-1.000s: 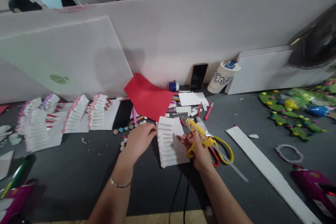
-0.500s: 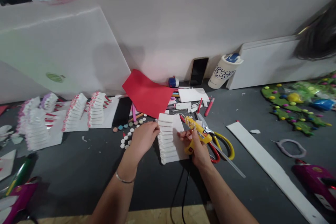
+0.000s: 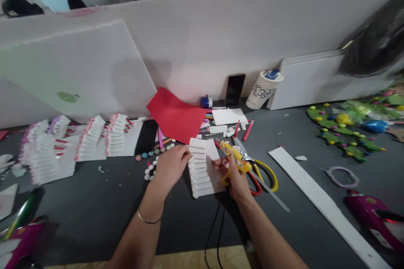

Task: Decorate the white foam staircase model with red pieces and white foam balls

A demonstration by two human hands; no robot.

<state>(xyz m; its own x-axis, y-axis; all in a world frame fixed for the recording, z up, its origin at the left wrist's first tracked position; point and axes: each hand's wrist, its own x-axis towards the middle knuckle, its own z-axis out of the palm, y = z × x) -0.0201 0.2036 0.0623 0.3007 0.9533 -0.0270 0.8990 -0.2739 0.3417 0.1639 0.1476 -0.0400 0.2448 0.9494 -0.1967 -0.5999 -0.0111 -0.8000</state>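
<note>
My left hand [image 3: 170, 166] rests with curled fingers on the left edge of a white foam piece [image 3: 202, 168] made of stacked strips on a white card. My right hand [image 3: 235, 178] is wrapped round the handle of a yellow glue gun [image 3: 235, 159], whose nozzle points up and left over the card's right part. Its black cord [image 3: 217, 227] runs down toward me. Scissors with yellow and red handles [image 3: 261, 172] lie just right of the glue gun.
Several finished strip pieces [image 3: 91, 138] lie at the left. A red sheet [image 3: 175, 115], markers, a phone [image 3: 234, 89] and a paper cup [image 3: 263, 89] sit against the white partition. A long white foam strip [image 3: 318, 201] and pink glue guns [image 3: 375, 218] lie right and left.
Both hands stay on the foam piece and the glue gun in nearly the same pose. Only the head camera has shifted slightly.
</note>
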